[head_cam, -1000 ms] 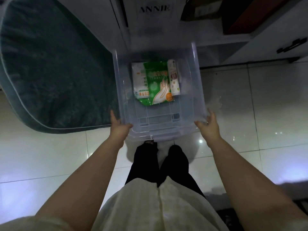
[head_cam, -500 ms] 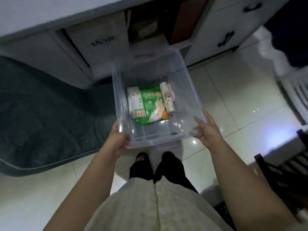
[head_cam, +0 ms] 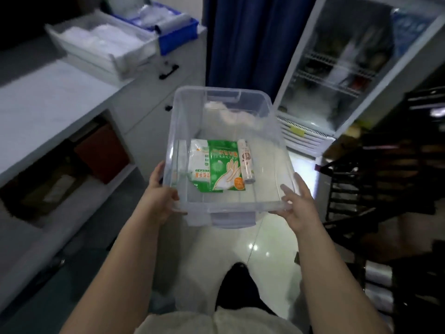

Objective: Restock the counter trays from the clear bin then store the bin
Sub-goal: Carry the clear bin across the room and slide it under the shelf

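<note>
Counter-side: both grips around bin (head_cam: 226, 150).

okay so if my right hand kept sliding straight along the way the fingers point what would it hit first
The right hand already grips the clear bin, fingers aimed up its right wall. Beyond that, probably the glass-door fridge, though depth is unclear.

Both forearms were bare, no sleeves reaching the wrists, and neither the left hand (head_cam: 161, 201) nor the right hand (head_cam: 298, 206) wore rings or a watch. A pale cream top (head_cam: 216, 321) with a centre seam hung loose over dark trousers (head_cam: 240, 288).
</note>
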Demonstrator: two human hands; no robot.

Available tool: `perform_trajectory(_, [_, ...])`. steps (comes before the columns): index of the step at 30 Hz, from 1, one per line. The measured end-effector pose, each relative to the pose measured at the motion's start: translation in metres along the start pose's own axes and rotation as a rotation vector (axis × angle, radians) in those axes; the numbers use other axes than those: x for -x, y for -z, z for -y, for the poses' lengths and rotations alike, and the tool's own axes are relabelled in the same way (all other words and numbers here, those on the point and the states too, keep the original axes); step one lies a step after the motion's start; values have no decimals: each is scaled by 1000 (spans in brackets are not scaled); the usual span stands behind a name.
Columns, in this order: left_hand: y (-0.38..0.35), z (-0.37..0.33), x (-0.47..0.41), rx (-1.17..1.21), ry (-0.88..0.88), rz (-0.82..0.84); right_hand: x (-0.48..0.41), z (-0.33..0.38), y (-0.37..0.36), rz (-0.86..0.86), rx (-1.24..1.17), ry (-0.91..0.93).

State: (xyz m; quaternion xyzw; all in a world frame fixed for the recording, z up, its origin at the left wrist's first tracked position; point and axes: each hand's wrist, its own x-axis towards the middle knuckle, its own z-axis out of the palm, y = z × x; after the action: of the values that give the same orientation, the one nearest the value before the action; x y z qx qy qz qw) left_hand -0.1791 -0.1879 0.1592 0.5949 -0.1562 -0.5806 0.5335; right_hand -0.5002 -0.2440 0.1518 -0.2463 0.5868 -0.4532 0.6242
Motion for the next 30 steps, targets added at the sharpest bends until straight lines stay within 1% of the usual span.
perform_trajectory(3, [-75, -36, -44, 18, -94, 67, -54, 70, 13, -5, -16, 81])
perform_trajectory(5, [-124, -62, -66, 26, -124, 63, -87, 117, 20, -11, -29, 116])
perform_trajectory(8, [-182, -101, -98, 20, -170, 48, -138, 176, 19, 28, -61, 173])
perform_trajectory(12, [-239, -154, -151, 45, -221, 14, -203, 236, -7, 27, -89, 216])
perform_trajectory(16, [-274, -203, -227, 19, -294, 17, -282, 287, -45, 67, -101, 246])
perform_trajectory(18, [-285, -225, -276, 43, -313, 0, -328, 309, -69, 76, -86, 261])
perform_trajectory(20, [-294, -250, -330, 63, -315, -19, -377, 334, -99, 81, -68, 272])
perform_trajectory(24, [-315, -314, -434, 46, -359, 14, -476, 389, -168, 92, -45, 267])
perform_trajectory(28, [-340, -377, -523, 49, -394, -32, -564, 443, -228, 82, -33, 253])
perform_trajectory(30, [-351, -398, -563, 63, -399, -50, -607, 465, -249, 108, -33, 253])
